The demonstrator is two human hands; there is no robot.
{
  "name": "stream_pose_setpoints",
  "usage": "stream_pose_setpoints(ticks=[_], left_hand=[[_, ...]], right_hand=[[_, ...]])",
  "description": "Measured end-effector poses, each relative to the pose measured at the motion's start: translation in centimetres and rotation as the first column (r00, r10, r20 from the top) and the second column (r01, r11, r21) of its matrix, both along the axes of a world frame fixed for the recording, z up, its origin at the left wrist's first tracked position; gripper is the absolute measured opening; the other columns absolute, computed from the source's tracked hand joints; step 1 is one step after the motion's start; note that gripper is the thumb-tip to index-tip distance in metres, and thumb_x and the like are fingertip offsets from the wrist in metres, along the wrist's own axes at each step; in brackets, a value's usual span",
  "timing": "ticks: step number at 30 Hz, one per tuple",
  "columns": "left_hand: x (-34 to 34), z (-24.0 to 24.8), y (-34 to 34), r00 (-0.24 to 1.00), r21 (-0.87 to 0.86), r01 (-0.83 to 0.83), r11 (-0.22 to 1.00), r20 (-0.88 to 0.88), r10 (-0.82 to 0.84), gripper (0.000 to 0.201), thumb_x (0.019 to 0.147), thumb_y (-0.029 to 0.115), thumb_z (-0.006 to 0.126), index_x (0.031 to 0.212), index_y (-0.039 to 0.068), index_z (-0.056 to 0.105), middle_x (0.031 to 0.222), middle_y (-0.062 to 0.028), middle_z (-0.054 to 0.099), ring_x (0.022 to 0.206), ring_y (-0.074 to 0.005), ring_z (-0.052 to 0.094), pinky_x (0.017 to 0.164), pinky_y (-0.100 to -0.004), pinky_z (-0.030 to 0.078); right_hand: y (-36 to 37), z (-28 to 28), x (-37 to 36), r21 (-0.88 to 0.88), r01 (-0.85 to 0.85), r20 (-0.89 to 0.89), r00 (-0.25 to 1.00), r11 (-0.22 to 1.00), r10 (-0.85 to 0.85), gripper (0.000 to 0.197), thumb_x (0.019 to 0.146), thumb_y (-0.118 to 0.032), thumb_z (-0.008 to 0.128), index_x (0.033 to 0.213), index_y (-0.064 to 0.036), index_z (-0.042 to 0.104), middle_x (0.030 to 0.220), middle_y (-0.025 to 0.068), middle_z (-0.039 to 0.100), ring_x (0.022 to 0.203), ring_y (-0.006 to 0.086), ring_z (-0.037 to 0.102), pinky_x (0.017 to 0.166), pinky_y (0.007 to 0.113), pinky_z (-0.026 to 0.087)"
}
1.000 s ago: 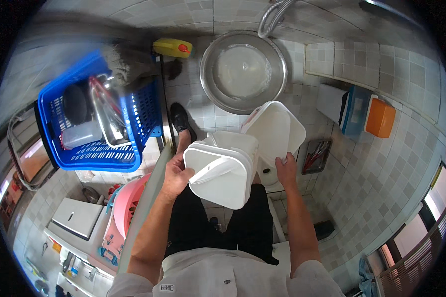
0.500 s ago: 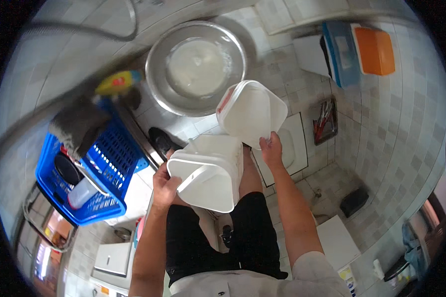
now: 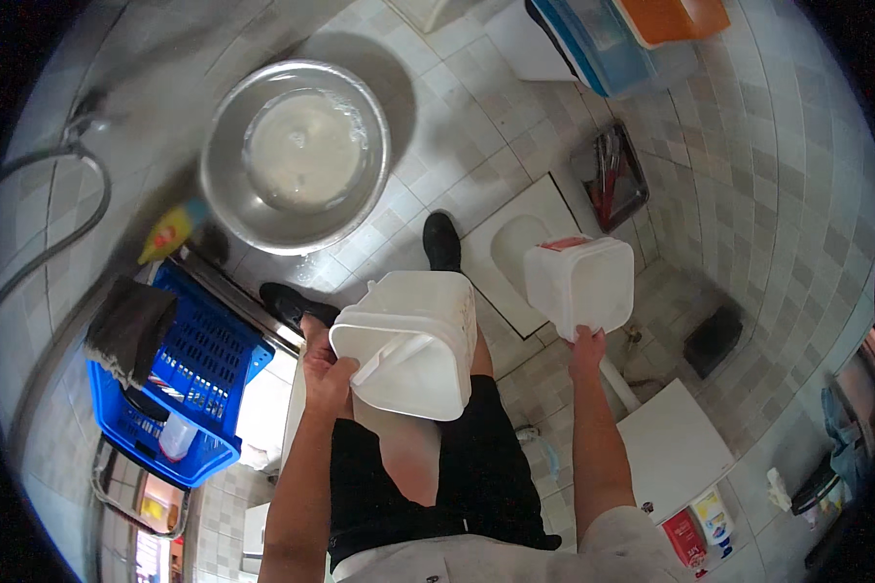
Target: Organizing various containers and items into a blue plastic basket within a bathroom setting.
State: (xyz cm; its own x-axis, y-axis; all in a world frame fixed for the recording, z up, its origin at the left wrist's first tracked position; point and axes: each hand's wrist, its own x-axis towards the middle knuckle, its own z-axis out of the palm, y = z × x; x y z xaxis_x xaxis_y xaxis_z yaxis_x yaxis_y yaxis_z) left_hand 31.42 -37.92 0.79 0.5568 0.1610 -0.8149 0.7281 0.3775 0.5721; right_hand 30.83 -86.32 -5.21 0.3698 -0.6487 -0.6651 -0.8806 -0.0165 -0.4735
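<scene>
My left hand [image 3: 327, 374] grips the rim of a white square plastic bucket [image 3: 428, 301], tilted so its mouth faces me above my knees. Inside it is a pale diagonal strip or fold that I cannot make out. My right hand [image 3: 585, 352], arm stretched out, pinches the near edge of a smaller white square tub [image 3: 581, 290] with a red label on its side. That tub hangs over the right side of the squat toilet [image 3: 510, 255], and its visible inside looks bare. Ahead on the left, a wide steel basin [image 3: 371, 185] on the tiled floor holds cloudy water.
At left stands a blue plastic basket [image 3: 190, 449] with a grey cloth [image 3: 131, 330] over its edge. A yellow packet [image 3: 172, 233] lies beyond it. On the right are a dark tray [image 3: 627, 185] with red-handled things, a black box [image 3: 713, 340], a white cistern [image 3: 676, 437] and blue and orange bins.
The smaller tub in my right hand has moved right, away from the basin and the larger bucket, to above the toilet's right side. My view has shifted rightward; the left hand still holds the bucket.
</scene>
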Motion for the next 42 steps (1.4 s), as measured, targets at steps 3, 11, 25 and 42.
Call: stream_pose_setpoints(ticks=[3,11,25,42], left_hand=[[0.6,-0.4,-1.4,0.999,0.020,0.032,0.999,-0.016,-0.032,0.038,0.064,-0.003,0.055,0.101,0.000,0.062,0.093,-0.0035,0.061,0.086,-0.0145,0.058,0.082,-0.0279,0.046],[1.4,-1.2,-1.5,0.996,0.050,0.084,0.995,-0.024,-0.083,0.036,0.064,-0.004,0.054,0.099,-0.002,0.061,0.092,-0.0028,0.058,0.087,-0.0135,0.058,0.083,-0.0275,0.046],[4.7,-3.6,-6.6,0.985,-0.028,0.013,1.000,-0.170,-0.017,0.034,0.067,-0.002,0.056,0.100,0.001,0.058,0.095,-0.0013,0.055,0.090,-0.0121,0.055,0.087,-0.0273,0.044],[4.8,-3.4,-6.7,0.980,0.055,0.129,0.990,-0.161,-0.119,0.033,0.067,-0.002,0.055,0.099,-0.001,0.060,0.094,-0.0040,0.062,0.086,-0.0123,0.060,0.082,-0.0281,0.047]], right_hand=[[-2.1,-1.6,-1.2,-0.005,-0.054,0.048,0.997,0.999,0.054,0.041,0.083,-0.014,0.057,0.122,-0.0040,0.049,0.115,0.0102,0.055,0.099,0.0227,0.058,0.075,0.039,0.056],[4.0,-8.3,7.1,0.099,0.088,0.127,0.987,0.991,-0.100,0.037,0.084,-0.010,0.057,0.119,-0.0007,0.048,0.112,0.0104,0.054,0.098,0.0241,0.058,0.076,0.038,0.057],[0.8,-21.6,14.6,-0.135,-0.304,0.219,0.919,0.943,0.328,0.033,0.083,-0.016,0.062,0.106,0.0058,0.055,0.099,0.0148,0.062,0.093,0.0242,0.059,0.082,0.038,0.046],[3.7,-19.6,16.0,-0.487,-0.575,-0.183,0.803,0.657,0.567,0.047,0.084,-0.040,0.066,0.102,0.0039,0.065,0.133,0.0312,0.040,0.123,0.0453,0.036,0.095,0.057,0.038]])
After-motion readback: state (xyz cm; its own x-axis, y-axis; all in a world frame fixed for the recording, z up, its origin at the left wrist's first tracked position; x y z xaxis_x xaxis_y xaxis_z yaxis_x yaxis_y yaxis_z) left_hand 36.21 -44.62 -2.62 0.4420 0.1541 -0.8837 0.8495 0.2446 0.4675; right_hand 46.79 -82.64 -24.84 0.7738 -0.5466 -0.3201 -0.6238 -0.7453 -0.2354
